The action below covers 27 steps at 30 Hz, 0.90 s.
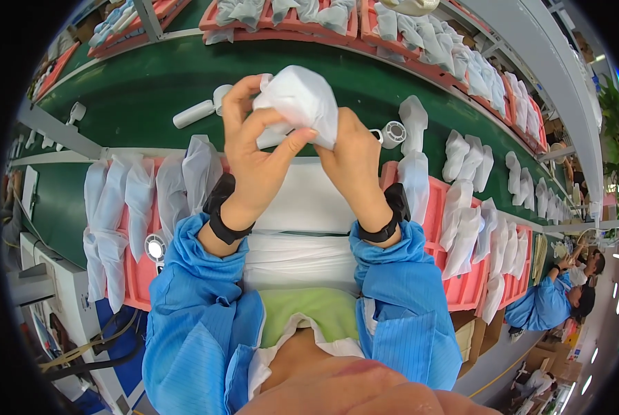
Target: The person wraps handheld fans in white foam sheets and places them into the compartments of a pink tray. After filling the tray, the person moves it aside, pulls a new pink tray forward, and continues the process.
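Where the white bag (299, 100) is: raised between both hands over the worktop (150, 79), its rounded end upward; what lies inside is hidden.
Left hand (254, 145): holding the bag's left side and lower edge, thumb laid across the front.
Right hand (353, 155): holding the bag's lower right edge, most of its fingertips hidden behind it.
White sheets (299, 197): a flat pile below the hands, between the two sides of trays.
Loose white devices: a cylinder (193, 114) lies beyond the left hand; a round-grilled one (393, 135) sits just right of the right hand.
Left pink tray (138, 280): wrapped items (116, 197) in rows, with a bare round-faced device (155, 247) at its right.
Right pink tray (436, 232): more wrapped pieces (458, 214), some overlapping.
Wrists: black bands (228, 232) below blue sleeves (199, 277).
Far right: a co-worker in blue (541, 304).
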Tool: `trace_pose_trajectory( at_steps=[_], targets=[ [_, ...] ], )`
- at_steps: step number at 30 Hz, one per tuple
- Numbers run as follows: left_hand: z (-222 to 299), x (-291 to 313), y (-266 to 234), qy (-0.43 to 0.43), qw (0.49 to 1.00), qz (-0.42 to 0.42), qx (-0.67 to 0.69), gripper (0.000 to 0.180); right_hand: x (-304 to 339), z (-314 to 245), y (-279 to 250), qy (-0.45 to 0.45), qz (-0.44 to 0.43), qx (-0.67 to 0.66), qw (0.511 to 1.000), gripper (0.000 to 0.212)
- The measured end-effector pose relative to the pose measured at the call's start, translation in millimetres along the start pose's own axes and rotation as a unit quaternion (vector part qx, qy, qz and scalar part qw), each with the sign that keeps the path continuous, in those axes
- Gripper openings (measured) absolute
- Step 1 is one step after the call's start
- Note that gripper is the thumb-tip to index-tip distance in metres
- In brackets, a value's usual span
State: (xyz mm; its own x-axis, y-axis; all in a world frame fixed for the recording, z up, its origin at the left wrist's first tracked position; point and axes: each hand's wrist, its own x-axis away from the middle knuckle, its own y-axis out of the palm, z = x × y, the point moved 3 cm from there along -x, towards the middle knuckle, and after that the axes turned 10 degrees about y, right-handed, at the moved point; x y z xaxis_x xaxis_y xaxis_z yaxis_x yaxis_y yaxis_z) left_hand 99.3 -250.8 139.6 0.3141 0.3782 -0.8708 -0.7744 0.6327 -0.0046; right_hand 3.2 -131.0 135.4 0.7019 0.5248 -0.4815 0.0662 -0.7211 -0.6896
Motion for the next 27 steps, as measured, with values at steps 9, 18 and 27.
trace_pose_trajectory(
  at_steps=[9,18,27],
  targets=[
    [-26.7,-12.8,-24.3,-0.108,0.99,0.079,0.037,0.022,-7.0,11.5,-17.0,0.061,-0.112,-0.164,0.978,0.038],
    [-32.9,55.8,57.2,-0.131,0.955,-0.262,0.04,0.018,-33.7,144.5,40.2,0.196,0.007,0.053,0.979,0.044],
    [-20.7,128.7,95.7,-0.06,0.894,-0.439,-0.071,0.027,-38.0,203.2,8.8,0.211,0.076,0.347,0.911,0.046]
  ],
)
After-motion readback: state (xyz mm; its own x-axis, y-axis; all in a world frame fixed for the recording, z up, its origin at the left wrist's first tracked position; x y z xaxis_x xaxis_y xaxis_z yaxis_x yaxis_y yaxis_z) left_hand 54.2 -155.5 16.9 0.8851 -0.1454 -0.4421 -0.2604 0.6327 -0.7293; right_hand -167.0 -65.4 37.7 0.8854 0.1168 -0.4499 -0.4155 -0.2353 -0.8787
